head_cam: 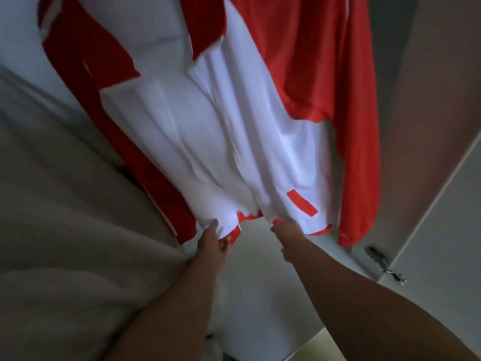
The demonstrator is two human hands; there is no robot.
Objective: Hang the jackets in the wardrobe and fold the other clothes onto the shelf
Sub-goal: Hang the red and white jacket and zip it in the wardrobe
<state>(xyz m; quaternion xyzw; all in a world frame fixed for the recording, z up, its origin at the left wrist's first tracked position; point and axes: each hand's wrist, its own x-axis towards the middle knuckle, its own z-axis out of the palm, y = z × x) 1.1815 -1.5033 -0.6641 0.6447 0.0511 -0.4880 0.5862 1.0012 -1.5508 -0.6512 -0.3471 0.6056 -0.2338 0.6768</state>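
A white jacket with red sleeves and red trim (208,131) hangs down in front of me and fills the upper middle of the head view. Its front is open, with two hem corners at the bottom. My left hand (212,238) pinches the left hem corner by its red band. My right hand (286,237) grips the right hem corner from below. A red pocket strip (302,203) shows on the right panel. The jacket's top and any hanger lie out of frame.
A pale wardrobe door (442,230) with a metal handle (385,261) stands at the right. Grey-beige fabric or a curtain (65,204) fills the left side. A light floor or wardrobe base (255,282) lies below the jacket between my arms.
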